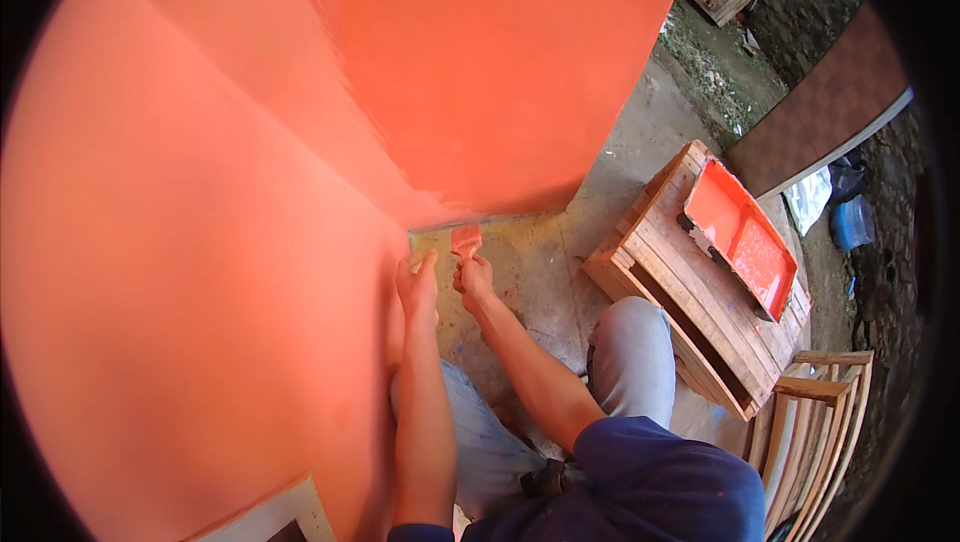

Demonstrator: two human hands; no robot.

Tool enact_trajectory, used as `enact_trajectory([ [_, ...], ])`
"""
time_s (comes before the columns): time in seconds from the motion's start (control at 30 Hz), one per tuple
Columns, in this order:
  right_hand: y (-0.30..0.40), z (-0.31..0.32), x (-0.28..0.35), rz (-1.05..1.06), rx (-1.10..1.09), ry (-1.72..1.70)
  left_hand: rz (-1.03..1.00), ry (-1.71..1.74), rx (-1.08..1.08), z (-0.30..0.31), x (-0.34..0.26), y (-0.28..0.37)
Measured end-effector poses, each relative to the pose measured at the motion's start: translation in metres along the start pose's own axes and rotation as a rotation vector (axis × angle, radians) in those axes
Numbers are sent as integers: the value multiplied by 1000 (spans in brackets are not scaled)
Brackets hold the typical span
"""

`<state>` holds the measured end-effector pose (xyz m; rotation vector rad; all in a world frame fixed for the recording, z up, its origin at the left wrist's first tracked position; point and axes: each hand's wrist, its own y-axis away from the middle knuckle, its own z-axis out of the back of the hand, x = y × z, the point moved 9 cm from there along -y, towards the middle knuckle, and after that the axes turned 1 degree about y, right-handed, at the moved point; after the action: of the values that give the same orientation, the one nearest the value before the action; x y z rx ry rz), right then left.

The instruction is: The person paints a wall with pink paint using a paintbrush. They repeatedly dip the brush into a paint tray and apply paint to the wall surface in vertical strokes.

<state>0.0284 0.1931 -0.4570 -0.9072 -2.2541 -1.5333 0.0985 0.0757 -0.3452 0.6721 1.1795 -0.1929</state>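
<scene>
My right hand grips a paintbrush, whose bristles and lower handle are coated in coral-orange paint. The bristles point toward the bottom edge of the orange wall, close to where it meets the floor; contact with the wall cannot be made out. Just left of the brush is my left hand, raised beside the paler orange side wall. Its thumb stands apart from the fingers, and I see nothing held in it. A darker, fresh-looking coat covers much of the facing wall, with a ragged brushed border near the inner corner.
On my right, a paint tray with orange paint rests on a wooden crate. Behind it are a slatted wooden piece, a brown panel and a blue plastic container. Concrete floor lies between my knees.
</scene>
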Motion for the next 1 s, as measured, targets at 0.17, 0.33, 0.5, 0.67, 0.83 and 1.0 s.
enact_trajectory([
  [0.17,-43,-4,13,32,-55,-174,-113,-25,15,-11,-23,9],
  [0.33,14,-24,-8,54,51,-151,-106,72,-43,26,-1,-4],
  [0.5,-15,5,-7,26,-92,-192,-122,233,17,3,-25,3],
  [0.67,21,-44,27,110,75,-239,-99,187,-46,23,-21,0],
  [0.83,51,-23,-5,28,68,-190,-103,233,-118,29,-27,4],
  [1.0,1,-39,33,92,43,-302,-161,209,-101,12,-22,-11],
])
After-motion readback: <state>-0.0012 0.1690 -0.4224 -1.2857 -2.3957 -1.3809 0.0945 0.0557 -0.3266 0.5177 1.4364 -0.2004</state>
